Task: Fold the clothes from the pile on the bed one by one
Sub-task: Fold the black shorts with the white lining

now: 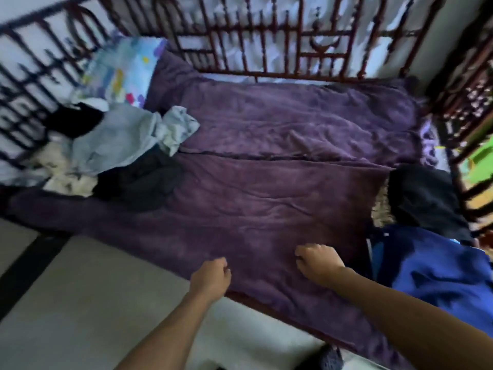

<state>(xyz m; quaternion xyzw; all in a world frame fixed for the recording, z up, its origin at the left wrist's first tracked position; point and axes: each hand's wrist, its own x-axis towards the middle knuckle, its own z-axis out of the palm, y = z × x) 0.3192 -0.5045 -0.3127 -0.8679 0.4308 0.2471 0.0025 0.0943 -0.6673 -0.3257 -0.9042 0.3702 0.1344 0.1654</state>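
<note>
Blurrily, the whole view is smeared, so edges and fine detail are hard to make out. The pile [106,150] of clothes lies at the far left of the bed, on the purple blanket [266,204]: a grey-blue top [120,134] is uppermost, a black piece [138,182] sticks out under its near right side, and a white piece [66,177] shows at the near left. How many garments lie beneath cannot be told. Just beyond the pile a pillow [120,70] leans at the rail [266,44]; its bright print is too blurred to read as letters or pictures. At the right end of the bed a black heap [426,201] sits beside a blue cloth [440,276], which runs off the right edge of the view; whether either is folded cannot be told. Both forearms reach in from the near edge, well apart from the pile. The left hand [210,276] is over the blanket's near edge, fingers curled into a loose fist with no cloth seen in it. The right hand [318,265] is over the blanket, knuckles up, fingers curled under, and nothing shows in its grasp; whether it touches the blanket cannot be told. A dark shape [330,356] at the bottom edge is cut off and cannot be identified. Grey floor [80,289] lies to the near left.
</note>
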